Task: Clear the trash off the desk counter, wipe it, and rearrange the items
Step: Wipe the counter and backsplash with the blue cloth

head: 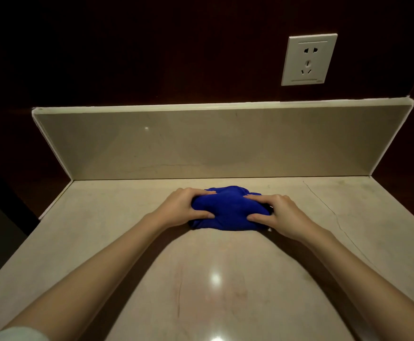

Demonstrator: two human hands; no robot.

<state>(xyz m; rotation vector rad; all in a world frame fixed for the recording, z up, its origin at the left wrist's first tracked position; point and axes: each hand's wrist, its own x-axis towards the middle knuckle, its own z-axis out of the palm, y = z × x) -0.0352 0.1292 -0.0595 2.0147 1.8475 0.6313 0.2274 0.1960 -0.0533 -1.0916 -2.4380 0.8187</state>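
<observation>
pressing down from both sides, the left hand point(184, 207) and the right hand point(278, 215) hold a bunched blue cloth point(228, 210) on the beige stone counter point(213, 279). the cloth sits near the back of the counter, a little right of its middle, close to the raised stone backsplash point(213, 143) but not touching it. the left hand's fingers curl over the cloth's far left edge while its thumb digs into the near side, so the cloth is gripped between them. the right hand mirrors this, fingers slightly spread over the top right and the thumb pushed into the front fold. the fingertips of both hands sink into the fabric and are partly hidden by it. a small pale bit shows at the cloth's right end, just under the right hand; what it is cannot be made out. whatever lies beneath the cloth is covered.

both forearms reach in from the bottom corners, and a pale sleeve point(19, 334) edge is cut off at the lower left. a thin crack point(333, 212) runs across the counter on the right side, toward the near edge. a bright reflection point(215, 278) of a light glares on the polished surface in front. above the backsplash the wall is dark brown panelling, with a white wall socket point(309, 59) on the right. the left edge of the view falls into shadow, and nothing there can be told apart.
</observation>
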